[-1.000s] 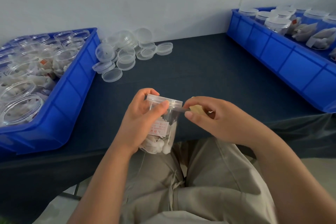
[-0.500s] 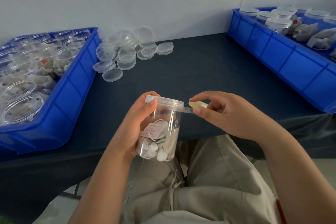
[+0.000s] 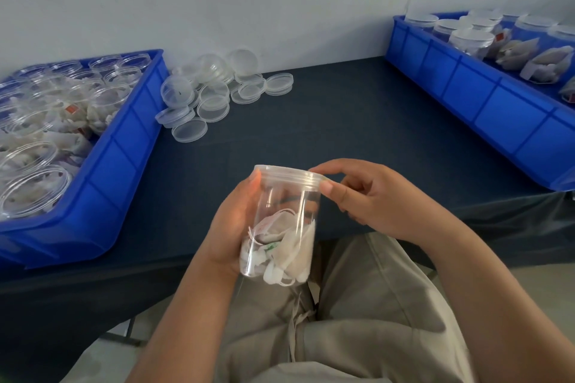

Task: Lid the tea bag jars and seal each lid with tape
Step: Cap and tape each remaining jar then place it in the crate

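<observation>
A clear plastic jar (image 3: 284,227) with white tea bags in its lower half is held upright over my lap, at the table's near edge. My left hand (image 3: 231,227) grips the jar's left side, fingers wrapped behind it. A clear lid (image 3: 289,176) sits on the jar. My right hand (image 3: 361,196) pinches the lid's right rim between thumb and forefinger. The tape itself is too clear to make out.
A blue bin (image 3: 102,171) at the left holds several open jars of tea bags. Loose clear lids (image 3: 214,93) lie piled at the back of the dark table (image 3: 342,121). A second blue bin (image 3: 485,96) at the right holds lidded jars and loose tea bags.
My right hand has moved left from holding a stretched strip of tape beside the jar to pinching the lid's rim. The jar has tilted more upright in my left hand.
</observation>
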`<state>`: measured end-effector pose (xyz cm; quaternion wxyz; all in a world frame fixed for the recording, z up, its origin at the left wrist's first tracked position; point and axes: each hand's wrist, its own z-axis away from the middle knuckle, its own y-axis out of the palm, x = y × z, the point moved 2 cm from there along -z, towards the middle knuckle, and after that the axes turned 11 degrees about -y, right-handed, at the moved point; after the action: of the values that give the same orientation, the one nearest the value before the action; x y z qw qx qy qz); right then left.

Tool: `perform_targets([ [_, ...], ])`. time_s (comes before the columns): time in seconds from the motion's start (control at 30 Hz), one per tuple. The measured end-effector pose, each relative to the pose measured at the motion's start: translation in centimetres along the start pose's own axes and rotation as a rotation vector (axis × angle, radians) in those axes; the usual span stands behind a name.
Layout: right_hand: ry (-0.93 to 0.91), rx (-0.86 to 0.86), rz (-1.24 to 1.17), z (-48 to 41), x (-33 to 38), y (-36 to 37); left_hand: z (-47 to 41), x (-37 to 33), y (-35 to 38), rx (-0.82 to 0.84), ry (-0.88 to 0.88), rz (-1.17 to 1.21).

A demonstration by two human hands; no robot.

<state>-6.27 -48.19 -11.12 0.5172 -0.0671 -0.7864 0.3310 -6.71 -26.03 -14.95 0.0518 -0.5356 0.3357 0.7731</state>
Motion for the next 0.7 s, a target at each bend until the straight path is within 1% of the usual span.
perform_targets([
  [0.03,-0.001,-0.005,-0.011,0.0,0.0,0.0,0.0,0.1,-0.1,-0.027,-0.001,0.000],
  [0.1,0.003,0.000,-0.017,0.1,0.0,0.0,-0.1,0.0,-0.9,-0.119,0.057,-0.031],
  [0.17,0.006,0.002,-0.017,0.1,-0.2,0.0,-0.1,-0.2,-1.6,-0.223,0.106,-0.123],
  [0.27,0.014,-0.052,0.034,0.2,-0.8,0.1,0.0,-0.7,-2.1,-0.362,0.161,-0.246],
  [0.4,0.046,-0.076,0.136,0.3,-1.6,0.7,-0.2,-0.6,-1.9,-0.439,0.115,-0.470],
  [0.53,0.050,-0.132,0.186,0.2,-1.3,1.5,-0.3,-0.7,-1.0,-0.576,0.235,-0.562],
  [0.6,0.047,-0.163,0.201,0.1,-0.8,1.8,-0.2,-0.9,-0.3,-0.608,0.250,-0.672],
  [0.7,0.023,-0.187,0.211,0.2,-0.2,2.6,0.1,-1.7,0.4,-0.728,0.253,-0.884],
])
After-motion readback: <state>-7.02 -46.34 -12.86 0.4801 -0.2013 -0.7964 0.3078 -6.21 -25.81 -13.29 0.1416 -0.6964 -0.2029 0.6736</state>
